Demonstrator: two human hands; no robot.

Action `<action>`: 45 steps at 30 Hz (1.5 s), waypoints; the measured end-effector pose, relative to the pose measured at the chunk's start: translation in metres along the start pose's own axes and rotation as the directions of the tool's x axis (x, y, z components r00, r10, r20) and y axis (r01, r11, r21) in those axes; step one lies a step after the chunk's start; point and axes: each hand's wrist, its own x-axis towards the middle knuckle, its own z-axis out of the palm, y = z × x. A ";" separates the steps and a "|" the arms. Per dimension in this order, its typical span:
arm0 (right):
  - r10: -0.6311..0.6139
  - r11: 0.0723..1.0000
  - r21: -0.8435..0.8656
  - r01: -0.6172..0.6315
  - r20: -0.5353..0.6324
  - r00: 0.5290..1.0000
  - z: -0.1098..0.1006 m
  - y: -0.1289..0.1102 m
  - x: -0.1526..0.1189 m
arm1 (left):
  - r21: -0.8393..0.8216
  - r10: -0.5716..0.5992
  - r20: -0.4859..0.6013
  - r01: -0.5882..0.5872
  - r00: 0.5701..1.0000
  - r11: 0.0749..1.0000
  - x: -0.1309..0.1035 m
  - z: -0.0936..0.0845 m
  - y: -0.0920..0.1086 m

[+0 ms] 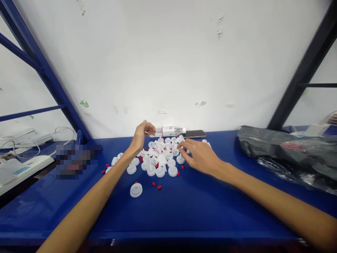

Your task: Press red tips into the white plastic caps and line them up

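Left hand raised above the far left edge of the pile of white caps, wrist bent, fingers curled loosely inward; grip partly closed, with no held part discernible, so contents cannot be told. Right hand lying low and flat at the right side of the pile, palm down, forearm angled in from the near right; fingertips touching caps at the pile's right edge, grip slack and mostly open, nothing clamped. Pile of white caps heaped at mid-depth on the blue bench, with small red plugs scattered among and in front of the caps. One single cap apart from the pile, on its near left side. Broad bare bench surface between the pile and the near edge. Behind the pile, against the white wall: a clear bottle lying on its side and a phone just beside it. Black plastic bag well to the right of the pile; white cabled devices well to the left.
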 end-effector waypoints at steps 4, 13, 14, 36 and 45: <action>-0.008 1.000 0.015 0.008 0.024 1.000 0.001 -0.001 -0.001 | 0.131 0.015 -0.053 -0.008 0.998 0.991 -0.003 -0.013 0.001; -0.026 0.999 0.030 0.025 0.051 0.998 0.000 -0.003 -0.001 | 0.388 0.067 0.264 -0.170 0.962 0.906 -0.014 0.017 -0.017; -0.026 0.999 0.032 0.025 0.052 0.998 -0.001 -0.003 -0.001 | 0.400 0.068 0.280 -0.181 0.958 0.898 -0.014 0.019 -0.018; 0.135 0.990 0.058 -0.132 -0.044 0.990 -0.003 -0.001 0.000 | 0.170 0.067 0.324 -0.128 0.944 0.977 -0.023 0.010 0.021; 0.083 0.993 0.077 -0.089 0.080 0.993 0.000 0.007 0.008 | 0.012 0.079 0.450 -0.094 0.889 0.995 -0.031 0.021 0.036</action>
